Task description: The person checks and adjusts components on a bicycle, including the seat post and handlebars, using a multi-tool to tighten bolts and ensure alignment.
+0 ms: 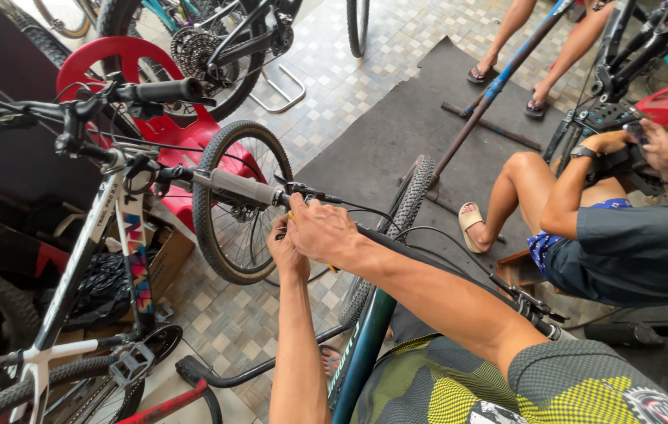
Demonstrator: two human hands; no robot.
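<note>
Both of my hands are up at the handlebar of the dark teal bicycle (365, 345) that stands under me, at the end that carries the grey grip (241, 187). My right hand (326, 232) lies over the bar just inboard of that grip, fingers curled down around the black lever clamp (306, 192) and the start of the cables; a thin yellowish tool (332, 269) seems to poke out under the palm, though I cannot tell what kind it is. My left hand (287, 251) comes up from below and pinches at the same spot, its fingers bent and closed on something too small to make out. I judge that I am working on the control fitting beside the grip, adjusting or fastening it, with the work still in the middle. The next move calls for a steady bar, a firm hold from beneath, and a small, careful turn of the tool so that the cables (420, 243) are not snagged. Just beyond the grip stands a small-wheeled red bicycle (185, 133), and a white-framed bicycle (83, 251) leans at my left. To my right, well apart, a seated person (624, 243) bends over another bicycle on the dark floor mat (397, 126).
</note>
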